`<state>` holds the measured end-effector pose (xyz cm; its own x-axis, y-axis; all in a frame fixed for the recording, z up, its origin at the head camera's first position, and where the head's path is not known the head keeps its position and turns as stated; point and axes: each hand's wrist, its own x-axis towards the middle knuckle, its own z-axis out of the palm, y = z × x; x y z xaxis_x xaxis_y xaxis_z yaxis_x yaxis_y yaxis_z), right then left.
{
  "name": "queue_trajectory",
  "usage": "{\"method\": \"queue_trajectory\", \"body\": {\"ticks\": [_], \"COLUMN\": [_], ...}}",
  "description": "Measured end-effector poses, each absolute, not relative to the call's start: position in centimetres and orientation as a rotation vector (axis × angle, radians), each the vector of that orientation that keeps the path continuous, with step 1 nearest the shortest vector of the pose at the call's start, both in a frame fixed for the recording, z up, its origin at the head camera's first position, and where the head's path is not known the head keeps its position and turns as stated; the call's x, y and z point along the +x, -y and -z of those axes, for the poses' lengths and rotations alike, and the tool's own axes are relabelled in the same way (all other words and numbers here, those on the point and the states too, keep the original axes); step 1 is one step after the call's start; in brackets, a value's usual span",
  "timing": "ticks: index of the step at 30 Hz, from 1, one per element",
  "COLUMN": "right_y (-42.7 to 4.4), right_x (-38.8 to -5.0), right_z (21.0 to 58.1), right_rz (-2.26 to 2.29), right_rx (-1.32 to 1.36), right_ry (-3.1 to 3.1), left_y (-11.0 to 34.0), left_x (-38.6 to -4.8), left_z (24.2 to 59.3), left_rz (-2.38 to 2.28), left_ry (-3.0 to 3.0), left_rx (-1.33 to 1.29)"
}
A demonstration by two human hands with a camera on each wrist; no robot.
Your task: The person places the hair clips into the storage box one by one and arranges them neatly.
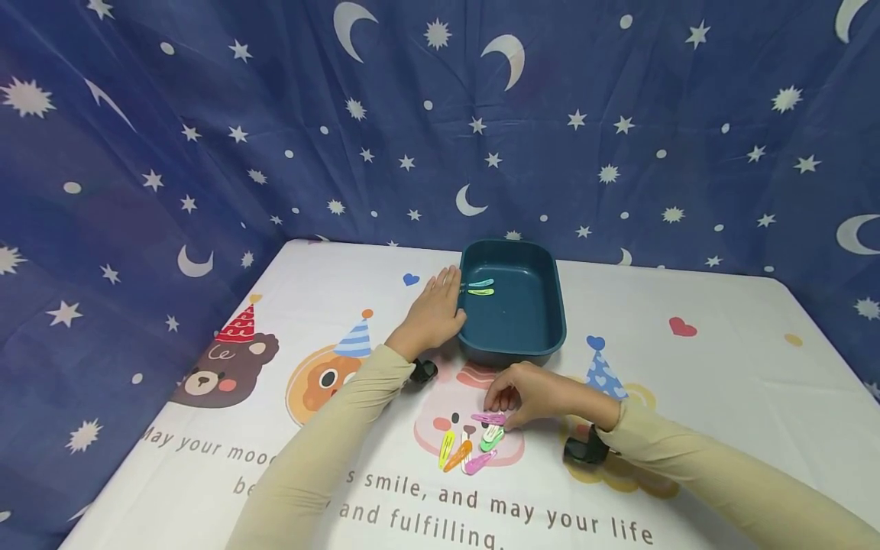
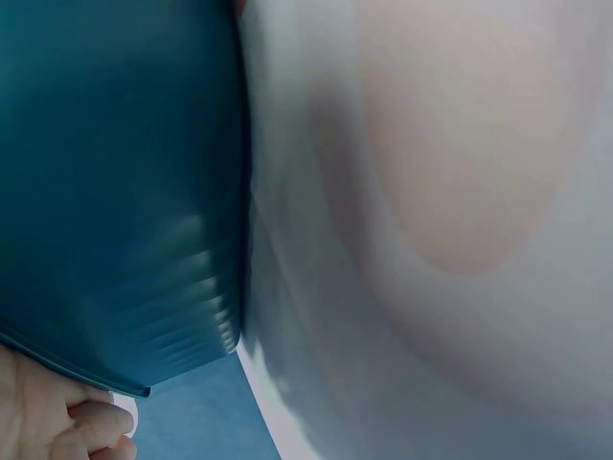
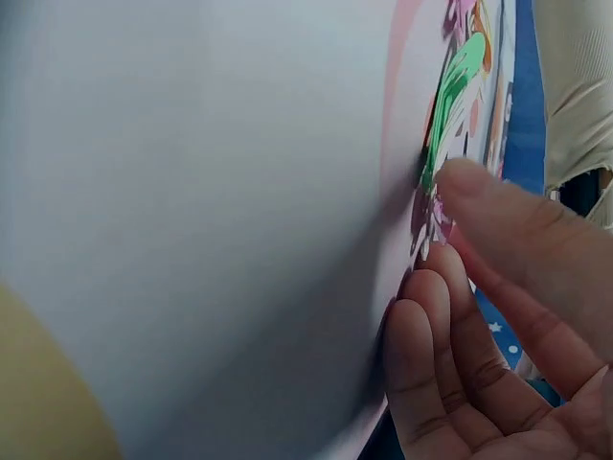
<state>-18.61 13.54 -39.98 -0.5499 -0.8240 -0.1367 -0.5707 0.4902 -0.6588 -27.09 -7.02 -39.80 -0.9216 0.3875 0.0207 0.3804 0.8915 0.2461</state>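
My right hand (image 1: 532,393) bends over a small pile of hair clips, with thumb and index finger at a purple hair clip (image 1: 486,418), which it pinches. In the right wrist view the thumb (image 3: 479,192) partly hides that clip, and the other fingertips touch the cloth. Beneath and beside it lie a green hair clip (image 1: 492,441), a yellow one (image 1: 447,449), an orange one (image 1: 457,456) and a pink one (image 1: 480,462). My left hand (image 1: 435,309) rests with straight fingers against the left wall of a dark teal bin (image 1: 525,305).
Inside the bin, a blue hair clip (image 1: 481,283) and a yellow-green hair clip (image 1: 481,292) sit at the left wall. A white printed cloth (image 1: 729,382) covers the table. Behind its back edge hangs a blue star-and-moon curtain (image 1: 550,137).
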Motion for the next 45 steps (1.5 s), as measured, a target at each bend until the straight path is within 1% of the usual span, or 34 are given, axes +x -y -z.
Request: {"method": "queue_trajectory", "body": {"ticks": [11,22,29,45], "right_y": [-13.21,-13.2,-13.19,-13.35], "right_x": [-18.57,-18.73,-18.83,-19.21], "right_z": [40.05,39.81,39.77,40.15], "right_rz": [0.759,0.717,0.692,0.718], "right_rx": [-1.159,-1.225,-1.207,-1.258], "right_ry": [-2.323,-2.357,-2.386,-2.4], "left_y": [7.05,7.06,7.07,7.06], "left_x": [-27.07,-27.16,-27.15,-27.02], "left_z": [39.95,39.91,39.9,39.75], "left_rz": [-0.381,-0.368,-0.362,-0.377], "left_ry": [-3.026,-3.037,-3.032,-3.026], "left_rx": [0.623,0.63,0.621,0.618]}}
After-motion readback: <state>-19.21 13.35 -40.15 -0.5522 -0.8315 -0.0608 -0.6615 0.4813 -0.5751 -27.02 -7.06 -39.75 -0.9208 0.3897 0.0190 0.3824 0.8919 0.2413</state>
